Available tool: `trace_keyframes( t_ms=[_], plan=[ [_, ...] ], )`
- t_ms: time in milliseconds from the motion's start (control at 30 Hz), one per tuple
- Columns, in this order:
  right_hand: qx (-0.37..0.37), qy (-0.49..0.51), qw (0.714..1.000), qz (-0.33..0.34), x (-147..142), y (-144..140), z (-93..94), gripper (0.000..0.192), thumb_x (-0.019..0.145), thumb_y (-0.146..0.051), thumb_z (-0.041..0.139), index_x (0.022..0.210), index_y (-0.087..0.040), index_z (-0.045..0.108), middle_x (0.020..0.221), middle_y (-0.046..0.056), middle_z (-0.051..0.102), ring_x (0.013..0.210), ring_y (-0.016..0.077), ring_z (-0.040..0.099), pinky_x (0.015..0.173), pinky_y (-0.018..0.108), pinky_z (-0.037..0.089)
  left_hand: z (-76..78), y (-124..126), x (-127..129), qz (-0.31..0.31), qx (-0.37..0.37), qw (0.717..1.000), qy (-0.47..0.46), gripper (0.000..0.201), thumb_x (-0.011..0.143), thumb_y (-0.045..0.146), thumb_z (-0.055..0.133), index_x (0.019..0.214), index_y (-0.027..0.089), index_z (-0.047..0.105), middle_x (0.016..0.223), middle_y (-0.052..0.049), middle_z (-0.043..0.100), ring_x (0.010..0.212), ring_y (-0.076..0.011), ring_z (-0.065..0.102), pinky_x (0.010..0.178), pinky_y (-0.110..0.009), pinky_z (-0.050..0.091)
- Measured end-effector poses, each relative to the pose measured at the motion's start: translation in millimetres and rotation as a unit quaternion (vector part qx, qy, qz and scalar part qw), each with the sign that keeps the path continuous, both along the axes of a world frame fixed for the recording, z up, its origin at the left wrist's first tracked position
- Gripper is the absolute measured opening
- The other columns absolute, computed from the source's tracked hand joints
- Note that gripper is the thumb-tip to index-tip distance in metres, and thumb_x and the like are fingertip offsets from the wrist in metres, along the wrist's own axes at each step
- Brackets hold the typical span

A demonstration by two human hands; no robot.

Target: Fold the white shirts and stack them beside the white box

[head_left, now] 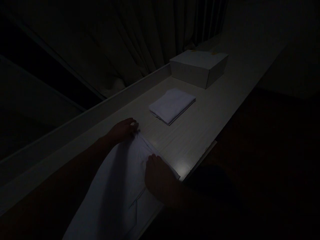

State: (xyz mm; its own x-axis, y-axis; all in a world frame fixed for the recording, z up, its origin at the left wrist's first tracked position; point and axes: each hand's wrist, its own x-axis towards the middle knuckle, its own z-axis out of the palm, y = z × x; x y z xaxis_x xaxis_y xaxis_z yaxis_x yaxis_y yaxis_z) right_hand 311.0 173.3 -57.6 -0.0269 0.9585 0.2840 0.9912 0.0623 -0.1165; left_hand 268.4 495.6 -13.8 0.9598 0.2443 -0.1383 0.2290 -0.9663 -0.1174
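**A:** Your left hand (122, 130) is pinching the far corner of the white cloth (117, 186), fingers closed on the fabric close to the back edge of the counter (200, 133). Your right hand (157, 178) lies on the cloth's right edge, near the counter's front edge. The light is poor, so I cannot tell whether that hand grips the hem or only presses it flat.

**B:** How would you handle this part well?

**A:** As I judge it, you're squaring up the cloth's far end. Keep the left pinch firm and draw the edge taut between both hands so it runs straight. Watch the right side: the cloth sits at the counter's front edge there, and slack could slide off.

**B:** And the rest of the cloth?

**A:** It runs back toward you along the counter and out of the picture's lower edge.

**B:** What's the count?

**A:** One cloth under your hands. One folded cloth (172, 105) lying farther along, mid-counter. One white box (198, 66) beyond it, toward the far end by the back rail. Dark curtains (140, 40) hang behind.
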Motion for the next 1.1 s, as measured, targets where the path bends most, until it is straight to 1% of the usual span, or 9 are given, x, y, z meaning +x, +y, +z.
trace_keyframes(
  t_ms=[100, 200, 367, 467, 633, 733, 933, 1033, 1100],
  plan=[
    [0.007, 0.001, 1.0, -0.009, -1, 0, -1.5, 0.041, 0.094, -0.014, 0.045, 0.127, 0.007, 0.056, 0.136, 0.032, 0.052, 0.129, 0.0353, 0.051, 0.107, 0.051, 0.041, 4.4, 3, 1, -0.053, 0.011, 0.998, 0.019, 0.033, 0.085, 0.03, 0.049, 0.108, 0.029, 0.072, 0.139, -0.008, 0.055, 0.136, -0.0275, 0.042, 0.111, -0.044, 0.036],
    [0.006, 0.004, 1.0, -0.021, -1, -1, -0.1, 0.041, 0.094, -0.013, 0.045, 0.127, 0.007, 0.057, 0.136, 0.031, 0.052, 0.129, 0.0355, 0.051, 0.106, 0.051, 0.042, 7.6, 7, 0, -0.067, 0.024, 0.996, 0.049, 0.032, 0.086, 0.027, 0.048, 0.105, 0.031, 0.073, 0.141, -0.007, 0.054, 0.138, -0.0261, 0.04, 0.112, -0.046, 0.032],
    [0.0, 0.015, 1.0, -0.007, 1, -2, 5.8, 0.04, 0.093, -0.012, 0.048, 0.127, 0.007, 0.056, 0.133, 0.034, 0.053, 0.128, 0.036, 0.052, 0.105, 0.053, 0.043, 16.5, -1, 3, -0.089, 0.06, 0.992, 0.062, 0.043, 0.079, 0.013, 0.046, 0.111, 0.029, 0.07, 0.144, -0.006, 0.051, 0.141, -0.0264, 0.035, 0.114, -0.049, 0.027],
    [-0.014, 0.024, 1.0, -0.005, 3, -3, 10.4, 0.041, 0.093, -0.013, 0.049, 0.128, 0.007, 0.057, 0.133, 0.034, 0.053, 0.127, 0.0356, 0.053, 0.105, 0.052, 0.044, 21.2, -16, 7, -0.123, 0.053, 0.989, 0.06, 0.05, 0.077, 0.012, 0.046, 0.121, 0.026, 0.064, 0.136, -0.01, 0.056, 0.132, -0.0247, 0.045, 0.111, -0.043, 0.031],
    [-0.018, 0.016, 1.0, -0.007, 4, -5, 15.7, 0.04, 0.094, -0.012, 0.045, 0.126, 0.008, 0.058, 0.135, 0.033, 0.053, 0.129, 0.0358, 0.051, 0.107, 0.05, 0.043, 18.4, -36, 5, -0.148, 0.048, 0.984, 0.085, 0.039, 0.09, 0.024, 0.038, 0.12, 0.024, 0.063, 0.109, -0.013, 0.065, 0.105, -0.0244, 0.058, 0.099, -0.042, 0.038],
    [-0.015, 0.022, 1.0, -0.011, 3, -5, 14.8, 0.039, 0.093, -0.013, 0.047, 0.125, 0.006, 0.059, 0.134, 0.032, 0.054, 0.128, 0.0351, 0.052, 0.106, 0.05, 0.043, 15.6, -38, 4, -0.142, 0.063, 0.984, 0.089, 0.038, 0.093, 0.025, 0.034, 0.112, 0.022, 0.066, 0.101, -0.014, 0.065, 0.099, -0.025, 0.057, 0.096, -0.043, 0.037],
    [-0.004, 0.02, 1.0, -0.015, 2, -3, 9.2, 0.041, 0.093, -0.012, 0.045, 0.127, 0.007, 0.057, 0.135, 0.031, 0.053, 0.128, 0.0357, 0.051, 0.105, 0.05, 0.043, 12.9, -31, 7, -0.095, 0.078, 0.986, 0.109, 0.022, 0.086, 0.027, 0.048, 0.084, 0.027, 0.07, 0.098, -0.012, 0.065, 0.105, -0.0278, 0.052, 0.096, -0.046, 0.035],
    [-0.005, 0.016, 1.0, -0.008, 3, -4, 10.3, 0.041, 0.094, -0.012, 0.044, 0.129, 0.007, 0.055, 0.136, 0.032, 0.051, 0.13, 0.0362, 0.05, 0.104, 0.052, 0.044, 5.1, -31, 9, -0.074, 0.073, 0.989, 0.106, 0.021, 0.085, 0.029, 0.049, 0.082, 0.027, 0.07, 0.106, -0.011, 0.065, 0.11, -0.029, 0.051, 0.097, -0.048, 0.034],
    [-0.01, 0.014, 1.0, -0.005, 3, -4, 11.7, 0.041, 0.094, -0.013, 0.044, 0.129, 0.007, 0.056, 0.136, 0.032, 0.052, 0.13, 0.0361, 0.05, 0.103, 0.052, 0.044, -0.5, -30, 11, -0.036, 0.069, 0.994, 0.082, 0.021, 0.083, 0.029, 0.051, 0.088, 0.025, 0.07, 0.111, -0.012, 0.065, 0.112, -0.0301, 0.051, 0.097, -0.048, 0.035]
  ],
)
